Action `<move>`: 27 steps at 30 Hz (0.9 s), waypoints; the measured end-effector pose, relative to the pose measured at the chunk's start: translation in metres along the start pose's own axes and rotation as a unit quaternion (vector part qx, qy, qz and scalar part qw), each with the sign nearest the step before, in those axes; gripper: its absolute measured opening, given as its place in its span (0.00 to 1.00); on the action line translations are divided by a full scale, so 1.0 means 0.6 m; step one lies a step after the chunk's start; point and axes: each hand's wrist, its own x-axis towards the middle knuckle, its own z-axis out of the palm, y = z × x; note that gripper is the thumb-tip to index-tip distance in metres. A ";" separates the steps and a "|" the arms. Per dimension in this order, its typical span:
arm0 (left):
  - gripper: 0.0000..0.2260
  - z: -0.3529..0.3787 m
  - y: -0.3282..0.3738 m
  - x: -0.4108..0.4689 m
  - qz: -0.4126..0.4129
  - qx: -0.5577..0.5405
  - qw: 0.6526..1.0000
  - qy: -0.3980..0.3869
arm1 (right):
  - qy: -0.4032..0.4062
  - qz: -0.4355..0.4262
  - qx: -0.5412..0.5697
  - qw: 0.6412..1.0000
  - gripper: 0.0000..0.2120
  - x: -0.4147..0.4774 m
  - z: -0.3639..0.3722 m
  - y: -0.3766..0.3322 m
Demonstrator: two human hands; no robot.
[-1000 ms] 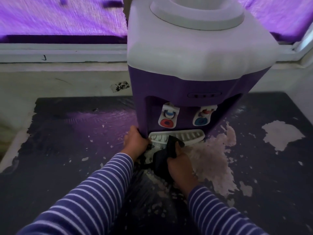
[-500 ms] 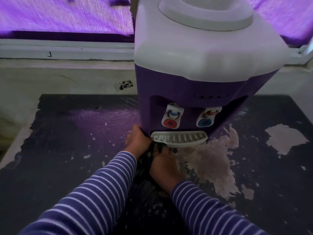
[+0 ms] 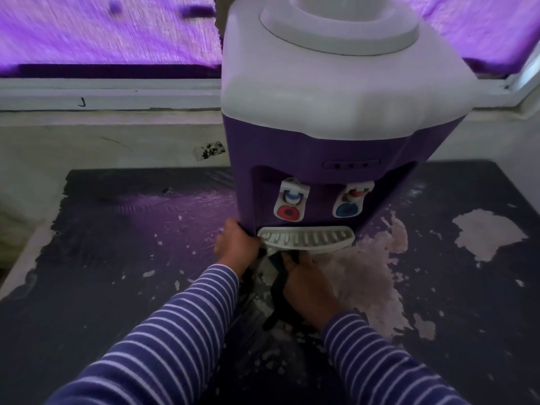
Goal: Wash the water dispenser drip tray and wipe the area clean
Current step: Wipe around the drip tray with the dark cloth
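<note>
A purple and white water dispenser (image 3: 336, 118) stands on a dark worn table (image 3: 117, 273). Its white slotted drip tray (image 3: 306, 239) sits in place at the front base, under the red tap (image 3: 289, 211) and the blue tap (image 3: 347, 210). My left hand (image 3: 236, 247) grips the dispenser's lower left corner. Just below the tray's front edge, my right hand (image 3: 306, 283) holds a dark cloth (image 3: 277, 302) against the table. The fingertips of that hand are hidden under the tray.
The tabletop has pale patches of peeled coating (image 3: 374, 276) to the right of the dispenser and another patch (image 3: 491, 235) further right. A wall and window sill (image 3: 111, 95) run behind the table, with purple curtains above.
My right hand with the cloth came off the top of the drip tray and dropped to the table below its front edge. The left hand stayed on the dispenser's corner.
</note>
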 end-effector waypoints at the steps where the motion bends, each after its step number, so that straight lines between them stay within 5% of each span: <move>1: 0.23 0.001 -0.001 0.000 0.000 -0.006 1.000 0.001 | 0.007 0.022 0.030 0.999 0.27 -0.005 -0.002 0.012; 8: 0.18 0.006 -0.004 -0.003 0.007 -0.027 1.000 0.006 | 0.088 0.132 0.154 0.975 0.26 -0.017 -0.019 0.080; 14: 0.18 0.007 -0.008 -0.002 0.012 -0.026 1.000 0.001 | 0.177 0.141 0.146 0.963 0.21 -0.005 -0.045 0.123; 20: 0.17 0.007 -0.014 -0.003 0.026 -0.035 0.999 -0.011 | 0.243 0.141 0.312 0.908 0.28 -0.006 -0.031 0.139; 23: 0.18 0.008 -0.014 -0.004 0.026 -0.037 0.999 -0.017 | 0.233 0.117 0.256 0.931 0.30 -0.007 -0.017 0.122; 27: 0.19 0.008 -0.012 -0.001 0.021 -0.039 0.999 -0.016 | 0.143 -0.070 -0.041 0.986 0.26 0.004 0.004 0.084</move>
